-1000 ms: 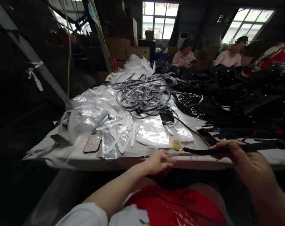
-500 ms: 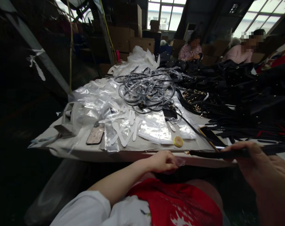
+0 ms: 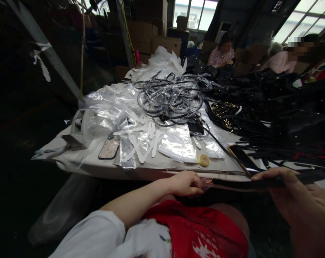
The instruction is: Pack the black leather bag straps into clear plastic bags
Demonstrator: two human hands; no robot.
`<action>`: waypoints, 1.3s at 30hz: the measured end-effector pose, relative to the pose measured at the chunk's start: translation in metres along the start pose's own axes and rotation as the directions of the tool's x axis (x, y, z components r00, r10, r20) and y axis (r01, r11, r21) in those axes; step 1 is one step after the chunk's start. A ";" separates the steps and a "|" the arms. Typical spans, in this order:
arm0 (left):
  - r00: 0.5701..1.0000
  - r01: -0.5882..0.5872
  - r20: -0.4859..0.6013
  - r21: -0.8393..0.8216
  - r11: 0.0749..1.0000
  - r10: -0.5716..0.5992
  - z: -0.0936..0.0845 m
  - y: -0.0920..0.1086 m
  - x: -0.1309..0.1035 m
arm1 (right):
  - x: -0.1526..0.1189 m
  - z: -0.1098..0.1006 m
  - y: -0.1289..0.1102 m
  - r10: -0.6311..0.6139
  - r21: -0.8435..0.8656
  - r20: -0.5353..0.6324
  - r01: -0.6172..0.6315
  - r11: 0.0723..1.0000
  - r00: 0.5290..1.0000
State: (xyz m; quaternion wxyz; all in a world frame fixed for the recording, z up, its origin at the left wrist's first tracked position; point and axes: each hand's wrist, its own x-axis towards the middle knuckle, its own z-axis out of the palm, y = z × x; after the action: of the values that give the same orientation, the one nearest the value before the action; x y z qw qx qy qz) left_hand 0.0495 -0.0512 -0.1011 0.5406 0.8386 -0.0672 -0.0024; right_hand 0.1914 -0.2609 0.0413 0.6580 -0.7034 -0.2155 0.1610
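My left hand (image 3: 187, 184) is closed in front of the table edge, pinching the end of a clear plastic sleeve (image 3: 205, 182). Between my hands runs a black strap (image 3: 237, 184). Its gold metal end (image 3: 209, 181) lies just beside my left fingers and looks to be within the clear plastic. At the right my right hand (image 3: 299, 193) grips the strap between thumb and fingers, with more of it trailing off to the right. A heap of plastic-wrapped black straps (image 3: 173, 98) lies mid-table. To its right rest loose black straps with gold clasps (image 3: 226, 114).
Flat clear bags (image 3: 178, 143), white serrated plastic strips (image 3: 143, 150), a patterned phone (image 3: 109, 147), a round yellow-edged tin (image 3: 204, 160) and a dark phone (image 3: 244, 159) lie near the front edge. A tape dispenser (image 3: 79, 129) stands left. Two people sit beyond black bags (image 3: 299, 107).
The strap's gold end has moved left to my left hand, and the clear plastic now stretches along the strap. The whole view has shifted slightly.
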 end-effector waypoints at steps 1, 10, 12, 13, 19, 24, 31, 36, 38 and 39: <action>1.000 -0.013 0.014 -0.003 1.000 0.013 -0.001 0.001 -0.001 | 0.001 0.000 0.001 0.011 -0.003 0.009 -0.011 1.000 1.000; 0.955 0.287 0.239 -0.582 0.760 -0.178 -0.018 -0.001 -0.011 | 0.009 -0.009 0.007 0.093 -0.023 0.017 -0.093 0.995 0.995; 0.955 0.288 0.228 -0.554 0.781 -0.190 -0.017 -0.002 -0.010 | 0.010 -0.011 0.007 0.098 0.014 0.012 -0.099 0.995 0.995; 0.960 0.272 0.203 -0.519 0.810 -0.192 -0.016 -0.002 -0.009 | 0.010 -0.011 0.007 0.103 0.032 0.009 -0.103 0.994 0.995; 0.999 0.050 0.035 -0.403 0.914 -0.039 -0.004 0.007 -0.001 | 0.012 -0.008 0.006 0.124 0.041 0.017 -0.124 0.991 0.992; 0.996 0.088 0.015 -0.368 0.926 -0.089 -0.003 0.010 -0.003 | 0.015 -0.014 0.011 0.057 -0.069 -0.029 -0.059 0.996 0.998; 0.993 0.118 0.025 -0.382 0.917 -0.117 -0.001 0.007 -0.004 | 0.017 -0.012 0.011 0.045 -0.072 -0.007 -0.046 0.996 0.999; 0.997 0.056 -0.020 -0.511 0.858 -0.077 0.009 0.008 0.005 | 0.023 -0.014 0.014 0.002 -0.108 0.039 0.003 0.994 0.999; 0.996 0.042 -0.039 -0.536 0.843 -0.075 0.011 0.010 0.007 | 0.026 -0.018 0.016 -0.015 -0.209 0.060 0.027 0.977 0.998; 0.995 0.051 -0.041 -0.535 0.843 -0.087 0.011 0.011 0.008 | 0.027 -0.019 0.018 -0.020 -0.260 0.069 0.038 0.965 0.997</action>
State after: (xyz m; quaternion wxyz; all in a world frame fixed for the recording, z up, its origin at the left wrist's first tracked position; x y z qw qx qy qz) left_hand 0.0557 -0.0668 -0.0956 0.7537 0.6569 -0.0165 -0.0138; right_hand 0.2262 -0.2638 0.0269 0.5545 -0.7749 -0.2667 0.1447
